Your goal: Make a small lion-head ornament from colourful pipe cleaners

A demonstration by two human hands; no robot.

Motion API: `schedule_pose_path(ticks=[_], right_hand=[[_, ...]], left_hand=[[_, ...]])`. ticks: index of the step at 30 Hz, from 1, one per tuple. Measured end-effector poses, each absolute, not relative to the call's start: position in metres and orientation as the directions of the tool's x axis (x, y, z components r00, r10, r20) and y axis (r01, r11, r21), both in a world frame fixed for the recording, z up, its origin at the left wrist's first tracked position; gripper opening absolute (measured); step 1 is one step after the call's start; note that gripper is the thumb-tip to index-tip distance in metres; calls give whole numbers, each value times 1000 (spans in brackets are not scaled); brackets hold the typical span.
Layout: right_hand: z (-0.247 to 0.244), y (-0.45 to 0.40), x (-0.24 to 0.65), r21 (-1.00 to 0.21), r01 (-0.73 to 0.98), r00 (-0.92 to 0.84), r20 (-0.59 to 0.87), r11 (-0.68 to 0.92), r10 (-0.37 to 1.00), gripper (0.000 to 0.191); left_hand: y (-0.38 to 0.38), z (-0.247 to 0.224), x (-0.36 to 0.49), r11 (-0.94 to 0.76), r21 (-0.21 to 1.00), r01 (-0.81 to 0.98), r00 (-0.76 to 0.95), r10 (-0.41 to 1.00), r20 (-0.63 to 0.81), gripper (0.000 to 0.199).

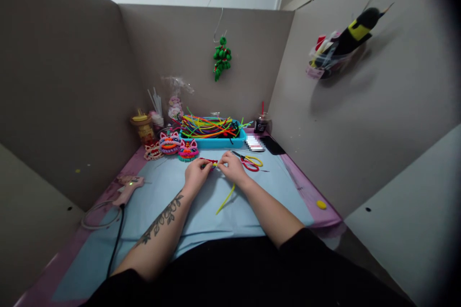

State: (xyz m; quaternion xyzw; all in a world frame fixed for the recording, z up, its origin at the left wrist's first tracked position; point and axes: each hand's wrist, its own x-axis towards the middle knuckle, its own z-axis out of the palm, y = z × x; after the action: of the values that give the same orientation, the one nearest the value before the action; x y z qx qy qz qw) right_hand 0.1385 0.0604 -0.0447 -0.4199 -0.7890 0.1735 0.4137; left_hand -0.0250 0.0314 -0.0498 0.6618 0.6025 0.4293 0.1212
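Observation:
My left hand [197, 172] and my right hand [233, 167] meet over the middle of the table, fingertips pinched close together. A small bit of yellow pipe cleaner [215, 165] shows between them. Behind the left fingers is a dark red fuzzy piece [208, 160], mostly hidden, which that hand seems to hold. A longer yellow stem [225, 200] slants down toward me from under my right hand; whether it joins the pinched bit is hidden. Scissors [252, 161] with red and yellow handles lie just right of my right hand.
A blue tray [212, 143] heaped with colourful pipe cleaners stands behind my hands. Several fuzzy animal-face pieces [188, 150] sit at its left. A pink glue gun [129, 191] with a cord lies left. A phone [255, 143], drink cups and grey partitions [72, 96] surround the table.

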Motion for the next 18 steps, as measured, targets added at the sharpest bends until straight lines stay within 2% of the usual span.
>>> schedule_pose_path(ticks=[7, 10, 12, 15, 18], right_hand=[[-44, 57, 136, -633, 544, -348, 427, 550, 835, 10], [-46, 62, 135, -709, 472, -325, 413, 524, 851, 13], [-48, 68, 137, -825, 368, -233, 366, 430, 901, 21], [-54, 76, 140, -963, 172, -86, 195, 207, 977, 29], [-58, 75, 136, -996, -48, -187, 77, 69, 979, 47]], left_hand=[[38, -56, -29, -255, 739, 623, -82, 919, 386, 20], [38, -56, -28, -233, 814, 532, -84, 942, 325, 20], [38, -53, -27, -176, 895, 409, -112, 964, 241, 23], [39, -47, -28, -49, 992, 117, -159, 985, 68, 30], [40, -42, -28, 48, 978, -203, -133, 988, -77, 28]])
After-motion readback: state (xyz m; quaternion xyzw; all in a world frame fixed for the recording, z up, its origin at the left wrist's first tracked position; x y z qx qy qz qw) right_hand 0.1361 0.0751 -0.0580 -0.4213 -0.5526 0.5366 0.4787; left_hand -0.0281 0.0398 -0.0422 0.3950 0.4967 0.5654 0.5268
